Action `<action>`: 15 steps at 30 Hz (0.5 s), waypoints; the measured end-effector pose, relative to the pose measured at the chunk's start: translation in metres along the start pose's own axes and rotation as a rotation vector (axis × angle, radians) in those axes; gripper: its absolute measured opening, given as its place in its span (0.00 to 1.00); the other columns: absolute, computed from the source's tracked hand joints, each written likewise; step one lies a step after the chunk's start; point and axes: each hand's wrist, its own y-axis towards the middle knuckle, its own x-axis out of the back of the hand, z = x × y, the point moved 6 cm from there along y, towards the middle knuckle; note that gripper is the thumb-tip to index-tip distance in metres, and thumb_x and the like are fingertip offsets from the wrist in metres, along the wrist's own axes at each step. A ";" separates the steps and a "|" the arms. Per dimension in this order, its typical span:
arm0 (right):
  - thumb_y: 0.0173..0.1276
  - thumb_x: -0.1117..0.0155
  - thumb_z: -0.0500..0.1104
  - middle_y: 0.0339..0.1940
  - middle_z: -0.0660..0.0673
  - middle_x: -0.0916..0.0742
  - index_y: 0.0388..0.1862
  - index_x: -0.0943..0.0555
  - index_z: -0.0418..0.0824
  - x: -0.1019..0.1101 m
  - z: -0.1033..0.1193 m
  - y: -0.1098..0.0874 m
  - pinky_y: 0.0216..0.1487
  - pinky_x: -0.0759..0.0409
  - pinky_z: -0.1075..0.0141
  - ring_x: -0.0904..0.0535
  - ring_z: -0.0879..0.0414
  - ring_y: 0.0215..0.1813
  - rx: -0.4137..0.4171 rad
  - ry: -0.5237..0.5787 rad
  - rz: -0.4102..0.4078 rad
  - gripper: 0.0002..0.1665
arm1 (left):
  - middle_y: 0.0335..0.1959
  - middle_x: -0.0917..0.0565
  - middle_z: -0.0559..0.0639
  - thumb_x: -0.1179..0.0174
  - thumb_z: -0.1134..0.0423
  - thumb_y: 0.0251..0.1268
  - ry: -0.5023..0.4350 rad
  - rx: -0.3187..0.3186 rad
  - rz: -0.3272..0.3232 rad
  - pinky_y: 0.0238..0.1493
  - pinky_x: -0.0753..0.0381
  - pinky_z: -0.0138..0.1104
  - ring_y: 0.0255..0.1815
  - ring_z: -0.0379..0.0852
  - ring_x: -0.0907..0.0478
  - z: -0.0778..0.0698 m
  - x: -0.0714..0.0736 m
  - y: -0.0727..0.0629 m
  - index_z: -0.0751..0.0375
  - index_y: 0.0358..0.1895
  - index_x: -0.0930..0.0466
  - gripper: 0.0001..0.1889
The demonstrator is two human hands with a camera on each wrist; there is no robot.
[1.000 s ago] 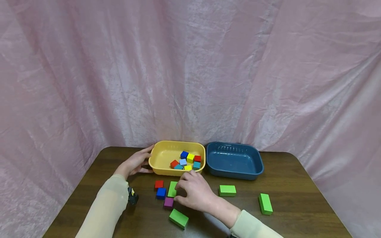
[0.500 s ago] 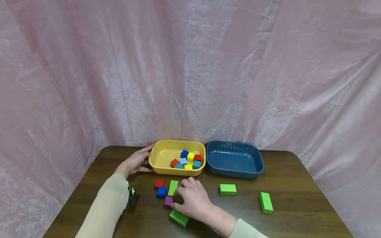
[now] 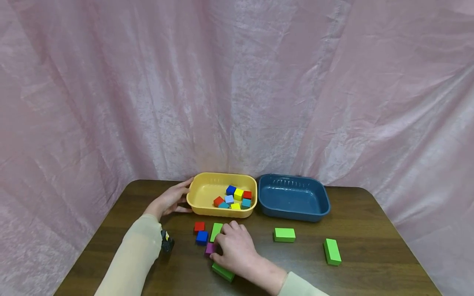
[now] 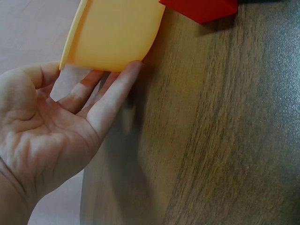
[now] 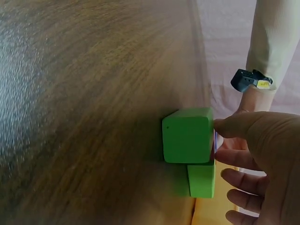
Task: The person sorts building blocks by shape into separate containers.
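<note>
In the head view my left hand (image 3: 170, 200) is at the left end of the yellow basket (image 3: 207, 211). The left wrist view shows its thumb touching the rim and extended fingers against the outer wall. My right hand (image 3: 237, 248) hovers with bent, spread fingers over a purple cube (image 3: 209, 249), partly hiding it. In the right wrist view a gap separates thumb and index finger just beyond a green block (image 5: 187, 138); contact with the cube is unclear. A red cube (image 3: 199, 226), a blue cube (image 3: 201, 237) and another green block (image 3: 216, 232) lie close by.
Several small coloured cubes, including a yellow cube (image 3: 238, 194), lie inside the yellow basket. A dark blue basket (image 3: 292, 214) stands to its right. Two green blocks (image 3: 284, 235) lie at the right on the wooden table (image 3: 363, 246). A pink curtain (image 3: 237, 90) hangs behind.
My right hand has moved down and left from beside the yellow basket's front to over the purple cube, now covering part of the front green block. My left hand has stayed at the basket.
</note>
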 end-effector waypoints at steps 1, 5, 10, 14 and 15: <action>0.58 0.24 0.64 0.36 0.55 0.21 0.34 0.12 0.53 0.000 0.000 0.000 0.43 0.29 0.62 0.30 0.55 0.45 -0.001 0.003 0.004 0.18 | 0.82 0.49 0.60 0.54 0.59 0.83 0.004 -0.001 0.000 0.50 0.15 0.57 0.68 0.65 0.28 0.000 0.000 0.000 0.37 0.84 0.54 0.34; 0.59 0.23 0.63 0.36 0.54 0.22 0.36 0.11 0.52 -0.002 0.002 0.000 0.43 0.29 0.63 0.31 0.56 0.44 0.008 0.015 0.013 0.18 | 0.82 0.49 0.60 0.54 0.60 0.82 0.008 0.005 -0.011 0.49 0.15 0.57 0.67 0.64 0.27 0.000 0.000 0.002 0.36 0.84 0.53 0.34; 0.58 0.24 0.66 0.36 0.55 0.22 0.34 0.12 0.53 -0.004 0.007 0.000 0.43 0.29 0.63 0.31 0.57 0.44 0.028 -0.002 0.005 0.20 | 0.82 0.49 0.61 0.54 0.59 0.83 0.010 0.012 -0.012 0.49 0.15 0.56 0.67 0.65 0.27 -0.001 0.000 0.002 0.36 0.84 0.53 0.33; 0.57 0.23 0.67 0.37 0.55 0.22 0.33 0.13 0.53 -0.005 0.011 0.001 0.42 0.30 0.63 0.31 0.57 0.44 0.036 -0.026 -0.007 0.21 | 0.82 0.48 0.61 0.55 0.60 0.83 0.004 0.019 -0.011 0.49 0.15 0.56 0.67 0.64 0.27 0.001 0.001 0.003 0.35 0.84 0.53 0.33; 0.56 0.23 0.67 0.37 0.55 0.23 0.33 0.14 0.53 -0.005 0.012 0.002 0.41 0.31 0.64 0.31 0.56 0.43 0.040 -0.032 -0.012 0.20 | 0.82 0.48 0.61 0.55 0.60 0.83 0.002 0.022 -0.013 0.50 0.15 0.56 0.67 0.64 0.27 0.002 0.001 0.003 0.34 0.84 0.53 0.33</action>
